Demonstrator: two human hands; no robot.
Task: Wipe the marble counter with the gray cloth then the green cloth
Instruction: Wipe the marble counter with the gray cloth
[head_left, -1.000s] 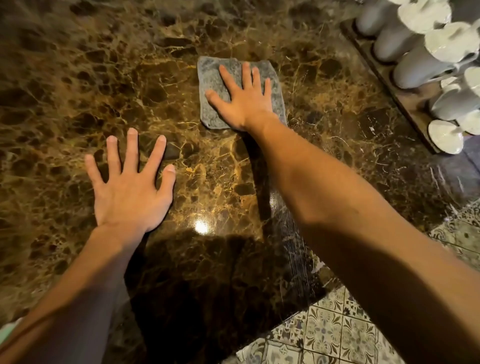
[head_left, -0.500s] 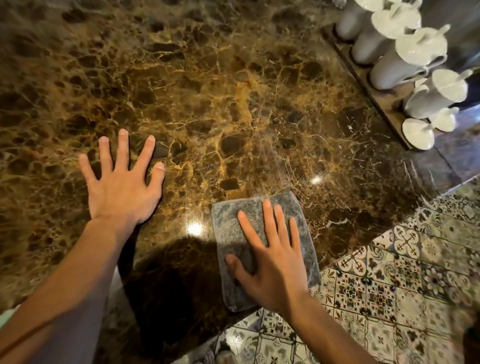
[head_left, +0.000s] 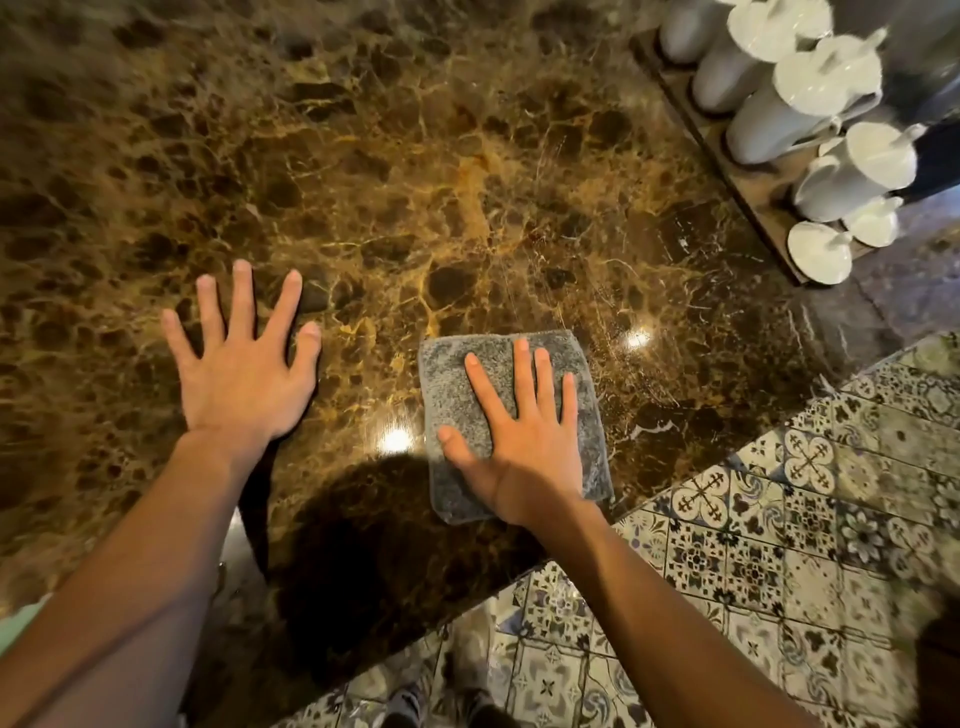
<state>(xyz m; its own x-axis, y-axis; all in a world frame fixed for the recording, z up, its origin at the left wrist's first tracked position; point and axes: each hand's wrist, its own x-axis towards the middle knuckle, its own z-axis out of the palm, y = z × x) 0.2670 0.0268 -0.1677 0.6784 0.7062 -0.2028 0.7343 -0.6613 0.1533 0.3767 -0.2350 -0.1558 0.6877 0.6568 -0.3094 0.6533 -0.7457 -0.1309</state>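
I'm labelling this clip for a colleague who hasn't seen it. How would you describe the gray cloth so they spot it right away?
Start from the brown marble counter that fills most of the view and follow its near edge, where it meets the patterned floor tiles. There the gray cloth lies flat, a folded rectangle pressed under the right hand. It is the only fabric on the stone; the left hand rests on bare marble.

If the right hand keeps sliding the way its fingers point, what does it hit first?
Nothing close. The right hand, flat on the gray cloth, points up the bare marble counter. The way looks free as far as the picture shows. The tray of white jugs lies off to the right, probably outside that line.
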